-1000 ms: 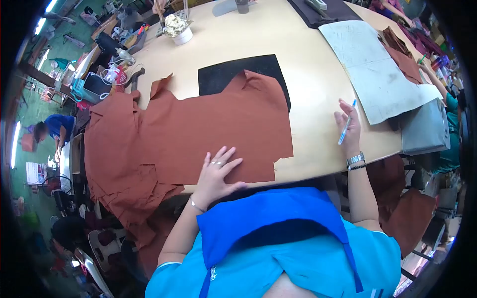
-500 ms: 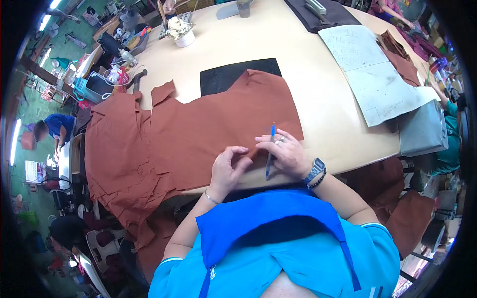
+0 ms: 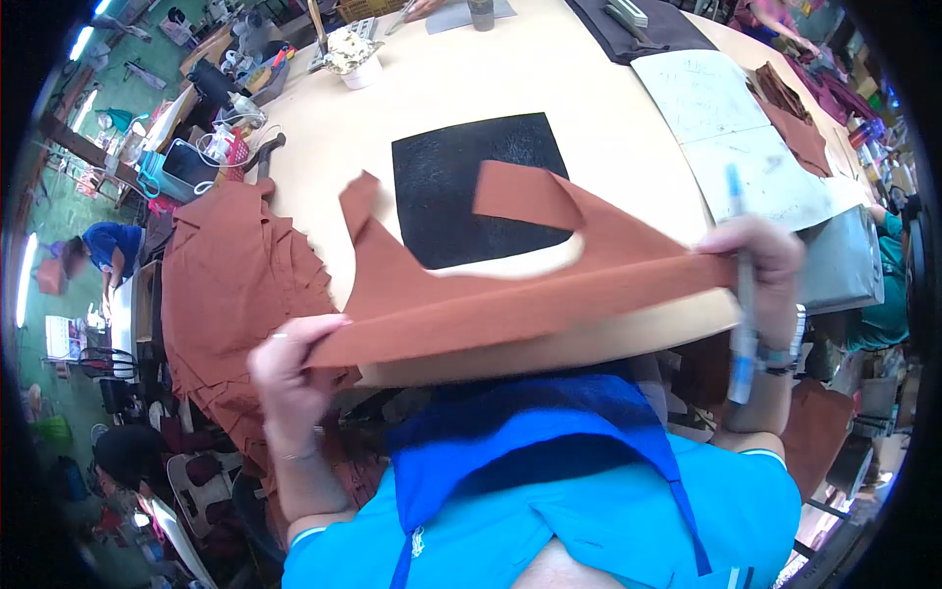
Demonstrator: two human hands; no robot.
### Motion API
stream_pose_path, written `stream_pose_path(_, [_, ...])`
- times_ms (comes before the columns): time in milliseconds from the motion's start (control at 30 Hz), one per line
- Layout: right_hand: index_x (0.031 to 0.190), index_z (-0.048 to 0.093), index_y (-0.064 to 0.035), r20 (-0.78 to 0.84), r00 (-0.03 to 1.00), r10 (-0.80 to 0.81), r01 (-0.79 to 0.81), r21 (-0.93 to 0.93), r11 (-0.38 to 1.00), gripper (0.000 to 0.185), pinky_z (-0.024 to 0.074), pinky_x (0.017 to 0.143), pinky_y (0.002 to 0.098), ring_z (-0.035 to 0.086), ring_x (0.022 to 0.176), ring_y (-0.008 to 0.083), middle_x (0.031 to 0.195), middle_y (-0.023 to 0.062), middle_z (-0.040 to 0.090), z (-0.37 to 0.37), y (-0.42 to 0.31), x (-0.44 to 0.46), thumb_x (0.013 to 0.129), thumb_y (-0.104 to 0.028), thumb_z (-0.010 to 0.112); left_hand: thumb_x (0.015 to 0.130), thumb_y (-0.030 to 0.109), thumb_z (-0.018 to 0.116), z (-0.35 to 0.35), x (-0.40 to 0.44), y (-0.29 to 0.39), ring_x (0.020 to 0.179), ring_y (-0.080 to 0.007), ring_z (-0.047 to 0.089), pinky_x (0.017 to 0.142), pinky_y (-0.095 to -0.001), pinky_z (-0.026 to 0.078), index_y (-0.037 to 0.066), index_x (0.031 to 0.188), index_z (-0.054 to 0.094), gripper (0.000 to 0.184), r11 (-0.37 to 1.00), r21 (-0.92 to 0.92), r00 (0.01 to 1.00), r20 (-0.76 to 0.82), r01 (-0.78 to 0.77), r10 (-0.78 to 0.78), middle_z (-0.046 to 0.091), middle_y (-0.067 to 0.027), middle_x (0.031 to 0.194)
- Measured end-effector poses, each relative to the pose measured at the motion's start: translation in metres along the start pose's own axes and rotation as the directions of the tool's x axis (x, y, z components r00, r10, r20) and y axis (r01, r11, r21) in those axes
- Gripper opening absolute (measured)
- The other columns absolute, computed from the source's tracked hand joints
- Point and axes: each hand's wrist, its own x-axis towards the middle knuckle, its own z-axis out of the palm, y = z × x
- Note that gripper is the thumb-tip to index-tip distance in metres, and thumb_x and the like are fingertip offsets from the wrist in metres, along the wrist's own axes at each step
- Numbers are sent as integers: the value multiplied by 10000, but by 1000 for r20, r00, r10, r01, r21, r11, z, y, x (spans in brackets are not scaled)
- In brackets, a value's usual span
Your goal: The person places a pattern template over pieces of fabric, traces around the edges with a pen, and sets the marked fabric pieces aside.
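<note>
A rust-brown cut fabric piece (image 3: 510, 304) is stretched between my two hands above the table's near edge, its two strap-like ends flopping away from me. My left hand (image 3: 287, 378) pinches its left corner. At the opposite corner, my right hand (image 3: 765, 257) grips the cloth and also keeps a blue pen (image 3: 741, 363) between its fingers, blurred by motion. Beyond the piece, a black square sheet (image 3: 461, 187) lies flat on the table. Left of it, a pile of rust-brown fabric pieces (image 3: 231, 285) hangs over the table edge, next to my left hand.
Marked white paper patterns (image 3: 726, 118) lie on the right of the table (image 3: 343, 128), near a grey box (image 3: 844, 265). At the back stand a white pot (image 3: 361, 74) and dark folded cloth (image 3: 648, 34). A hammer (image 3: 267, 152) lies left. Other people work around.
Both hands have moved apart and lifted the top fabric piece off the pile, drawing it toward me. More of the black sheet is now uncovered. The pen has moved right with my right hand.
</note>
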Motion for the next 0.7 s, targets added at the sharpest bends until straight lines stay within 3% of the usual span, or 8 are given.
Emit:
stream_pose_path(100, [919,665,-26,-132,988,-77,75,-16,997,109,502,739,258,643,821,123,861,42,674,-34,-18,19,846,-101,696,839,95,668,-49,41,16,727,-137,663,640,-244,482,9,881,682,97,995,-44,996,26,-88,89,691,-59,799])
stream_pose_path(200, [968,658,-26,33,984,-172,174,-333,927,159,460,729,229,580,801,85,827,1,612,-51,5,79,870,-139,709,854,229,708,-45,113,-12,755,-106,642,662,-222,455,-4,882,690,235,996,71,984,168,48,-59,672,-63,770])
stream_pose_path(233, [979,644,-13,85,988,127,-85,-384,919,173,452,737,231,545,793,81,797,-11,571,-53,7,100,868,-130,707,843,261,717,-33,143,-22,762,-116,645,673,-237,461,4,905,701,265,986,157,968,232,63,-99,673,-75,771])
stream_pose_path(333, [1008,642,-4,86,994,-65,81,-196,977,157,485,749,278,631,815,145,833,56,650,-50,106,171,866,-71,635,880,189,652,16,220,-70,734,-113,615,697,-271,491,2,919,686,194,931,362,962,266,-40,-62,672,-45,763])
stream_pose_path(367, [1029,650,-16,49,996,-72,87,-482,872,187,500,776,311,674,845,206,897,118,695,-48,108,191,863,-54,574,862,208,658,33,242,-85,744,-146,636,709,-288,498,33,946,710,201,956,292,980,196,-28,-32,689,-71,792])
stream_pose_path(533, [1062,666,-66,-525,803,-281,107,-338,935,235,530,824,343,691,905,251,976,123,714,-64,110,256,869,-38,535,856,96,623,44,321,-57,792,-203,698,736,-274,513,78,983,737,172,971,-53,898,-396,-233,193,734,-90,887])
stream_pose_path(600, [973,654,-41,-603,706,-370,402,-88,911,134,511,703,312,641,780,151,805,52,667,-67,84,259,890,-49,550,862,86,641,34,330,-35,839,-193,708,765,-273,515,78,990,736,160,936,39,736,-606,-351,301,738,-99,926])
stream_pose_path(700, [1052,646,-44,-567,679,-466,229,-440,868,168,512,727,271,644,843,134,908,70,680,-74,75,225,930,-148,597,904,108,639,33,307,-26,936,-201,697,845,-292,507,61,1043,714,166,909,-20,679,-671,-417,297,726,-120,1004])
